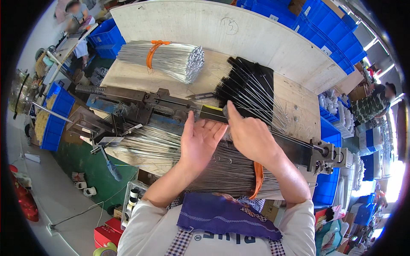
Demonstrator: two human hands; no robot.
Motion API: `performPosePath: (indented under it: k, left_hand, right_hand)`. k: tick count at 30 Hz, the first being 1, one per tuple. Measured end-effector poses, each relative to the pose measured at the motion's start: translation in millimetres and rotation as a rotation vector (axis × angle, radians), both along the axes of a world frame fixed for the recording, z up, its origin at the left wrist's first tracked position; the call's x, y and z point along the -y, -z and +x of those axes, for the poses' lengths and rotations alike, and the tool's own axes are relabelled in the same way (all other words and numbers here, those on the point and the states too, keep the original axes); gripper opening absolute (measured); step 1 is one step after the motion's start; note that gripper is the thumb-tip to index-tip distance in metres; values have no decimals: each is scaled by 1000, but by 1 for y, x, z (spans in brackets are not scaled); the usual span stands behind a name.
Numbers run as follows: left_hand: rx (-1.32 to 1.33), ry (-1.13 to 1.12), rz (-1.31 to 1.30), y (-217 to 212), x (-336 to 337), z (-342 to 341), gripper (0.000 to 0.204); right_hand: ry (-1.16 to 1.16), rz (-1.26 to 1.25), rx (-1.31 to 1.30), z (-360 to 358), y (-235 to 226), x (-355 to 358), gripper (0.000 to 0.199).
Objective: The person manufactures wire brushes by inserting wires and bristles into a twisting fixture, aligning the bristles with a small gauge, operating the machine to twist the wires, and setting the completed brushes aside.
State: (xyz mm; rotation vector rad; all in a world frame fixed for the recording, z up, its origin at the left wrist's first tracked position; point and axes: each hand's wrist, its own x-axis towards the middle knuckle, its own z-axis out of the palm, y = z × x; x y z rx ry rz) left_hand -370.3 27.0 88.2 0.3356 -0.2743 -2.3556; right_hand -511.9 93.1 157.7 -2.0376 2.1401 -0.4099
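Note:
My left hand lies palm up with its fingers spread, the fingertips touching my right hand. The right hand is curled, its thumb raised against a yellow and black block on a long dark metal machine. Whatever the right hand's fingers enclose is hidden. Just behind the hands lies a pile of black bristle brushes on thin wire stems. Under both forearms rests a wide bundle of silver wires bound by an orange tie.
A second wire bundle with an orange tie lies at the back of the wooden bench. Blue crates stack behind a white board, others stand left and right. People work at the upper left and far right.

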Motion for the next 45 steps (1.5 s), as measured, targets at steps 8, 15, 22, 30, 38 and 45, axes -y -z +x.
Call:
performPosePath:
  k: [8,15,22,30,38,45]
  left_hand:
    - [47,11,67,-14,-3,-6,50]
    - [50,-24,-51,19,-11,-8,19]
    - [146,44,40,45,-33,-24,10]
    - [152,254,-298,-24,-53,55,51]
    - [2800,-692,-1295,73,9,259,89]
    - [2513,-784,-624,97,21,394,82]
  right_hand:
    - [-14,107,-242,10,-2,5,60]
    - [21,138,-154,5,-6,-14,55]
    - [-193,313,49,-9,90,-91,21]
    - [-466,-98,15,13,155,-35,13]
    - [-325,66,223,-12,122,-59,13]
    - [176,-91,567,-51,80,-120,18]
